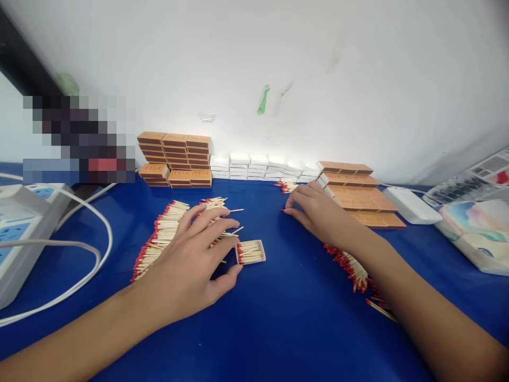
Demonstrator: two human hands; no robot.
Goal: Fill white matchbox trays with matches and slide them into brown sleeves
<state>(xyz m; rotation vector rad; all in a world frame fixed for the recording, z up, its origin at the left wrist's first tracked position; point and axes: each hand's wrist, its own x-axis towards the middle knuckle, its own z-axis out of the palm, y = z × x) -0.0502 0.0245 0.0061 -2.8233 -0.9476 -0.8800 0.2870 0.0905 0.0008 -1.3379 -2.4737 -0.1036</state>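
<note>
Left hand [201, 246]: grip holding the left end of the match tray [251, 253], mid-table [254, 329]; a match pile [170, 227] lies partly hidden beneath. Right hand [312, 206]: narrow grip on one match [283, 210], forearm overlapping a second pile [354, 270]. Orange boxes [190, 179] and white boxes [258, 168] line the wall [318, 69]; power strip [40, 225] left, soft pack [473, 231] right.

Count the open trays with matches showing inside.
1: an open tray on the blue table, at the fingertips of the left hand. Any behind the hands or arms would be hidden.
</note>
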